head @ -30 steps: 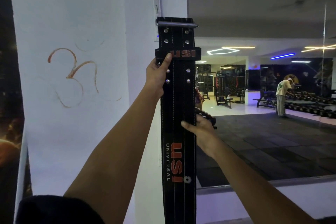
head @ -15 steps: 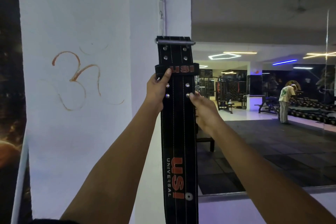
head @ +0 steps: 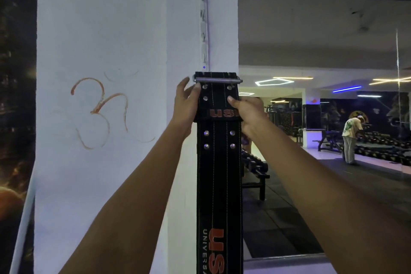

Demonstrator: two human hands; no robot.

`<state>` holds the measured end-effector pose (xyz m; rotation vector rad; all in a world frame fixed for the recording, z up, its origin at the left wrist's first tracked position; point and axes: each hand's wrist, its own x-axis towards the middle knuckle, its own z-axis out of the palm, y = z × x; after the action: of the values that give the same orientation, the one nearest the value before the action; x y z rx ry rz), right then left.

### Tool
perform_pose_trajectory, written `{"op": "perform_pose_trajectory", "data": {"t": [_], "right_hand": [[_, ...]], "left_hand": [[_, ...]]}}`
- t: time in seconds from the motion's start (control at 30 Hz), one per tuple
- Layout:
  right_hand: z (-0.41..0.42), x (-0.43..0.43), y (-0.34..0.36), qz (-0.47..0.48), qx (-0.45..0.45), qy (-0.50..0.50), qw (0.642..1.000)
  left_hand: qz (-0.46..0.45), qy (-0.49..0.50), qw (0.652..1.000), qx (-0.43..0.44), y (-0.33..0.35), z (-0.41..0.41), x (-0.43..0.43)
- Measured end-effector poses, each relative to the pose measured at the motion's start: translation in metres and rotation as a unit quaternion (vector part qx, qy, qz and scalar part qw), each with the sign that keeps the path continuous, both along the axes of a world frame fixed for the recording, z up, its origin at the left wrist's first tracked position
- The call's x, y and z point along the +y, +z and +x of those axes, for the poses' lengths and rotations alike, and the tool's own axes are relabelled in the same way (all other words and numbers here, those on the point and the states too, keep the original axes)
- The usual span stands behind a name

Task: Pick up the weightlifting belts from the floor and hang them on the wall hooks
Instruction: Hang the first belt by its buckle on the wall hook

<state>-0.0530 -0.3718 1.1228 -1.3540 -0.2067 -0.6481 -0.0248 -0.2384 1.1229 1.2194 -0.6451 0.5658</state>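
A white painted pillar [head: 102,162] fills the left and centre of the frame; its right edge meets a large wall mirror [head: 322,40] that shows open gym floor at the right. A narrow white strip of wall hooks [head: 204,29] runs vertically on the pillar in the upper centre, with bare wall on both sides. Just below the strip's lower end sits the top of a long black leather weightlifting belt [head: 219,173] with a grey metal buckle bar [head: 217,80], hanging straight down through the centre to the bottom edge. The left hand [head: 185,104] touches the belt's upper left edge, fingers loosely spread. The right hand [head: 249,110] pinches the right edge at the orange-lettered loop, thumb in front.
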Motion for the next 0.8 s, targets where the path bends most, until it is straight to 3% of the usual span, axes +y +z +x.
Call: {"op": "perform_pose_trajectory", "data": {"t": [0.07,0.17,0.4,0.6,0.8], "right_hand": [[0.002,0.001,-0.003,0.007,-0.005,-0.002,1.0],[0.007,0.001,-0.005,0.019,-0.011,0.004,1.0],[0.0,0.009,-0.019,-0.003,-0.012,0.015,1.0],[0.002,0.01,-0.006,-0.04,0.002,0.016,0.999],[0.011,-0.002,0.012,-0.04,0.018,0.129,0.991]], "left_hand": [[0.071,0.038,0.994,-0.074,0.003,-0.002,0.009],[0.106,0.037,0.988,-0.103,0.005,0.002,0.019],[-0.062,0.035,0.995,-0.074,0.032,-0.002,0.005],[-0.124,-0.006,0.991,-0.045,0.039,0.006,0.008],[-0.131,0.016,0.991,-0.027,0.052,0.023,0.01]]}}
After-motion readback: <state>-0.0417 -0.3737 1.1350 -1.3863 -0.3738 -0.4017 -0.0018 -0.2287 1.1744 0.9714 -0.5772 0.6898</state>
